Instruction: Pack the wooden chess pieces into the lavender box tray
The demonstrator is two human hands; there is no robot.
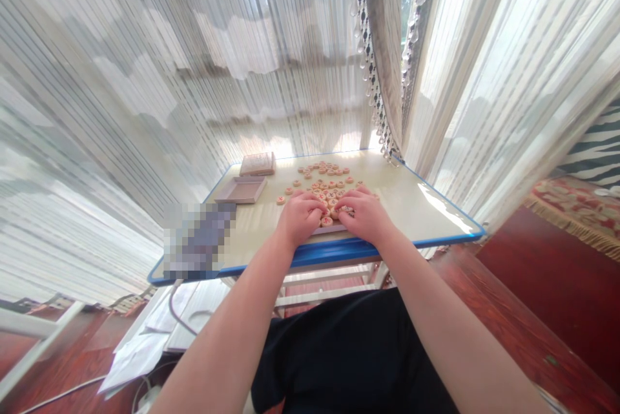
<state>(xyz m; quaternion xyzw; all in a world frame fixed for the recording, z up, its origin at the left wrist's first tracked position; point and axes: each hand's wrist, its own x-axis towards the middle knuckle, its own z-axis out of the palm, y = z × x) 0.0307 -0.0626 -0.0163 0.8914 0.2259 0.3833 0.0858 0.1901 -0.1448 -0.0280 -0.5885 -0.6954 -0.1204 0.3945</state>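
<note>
Several round wooden game pieces with red marks lie scattered on a small cream table with a blue edge. My left hand and my right hand rest side by side near the table's front edge, fingers curled down over a cluster of pieces. The fingertips of both hands touch pieces between them. One piece lies just in front of my left hand. Whether either hand grips a piece is hidden by the knuckles.
A shallow box tray and a second box stand at the table's far left. A blurred flat object lies at the front left. Sheer curtains surround the table. Papers and a cable lie on the red floor at left.
</note>
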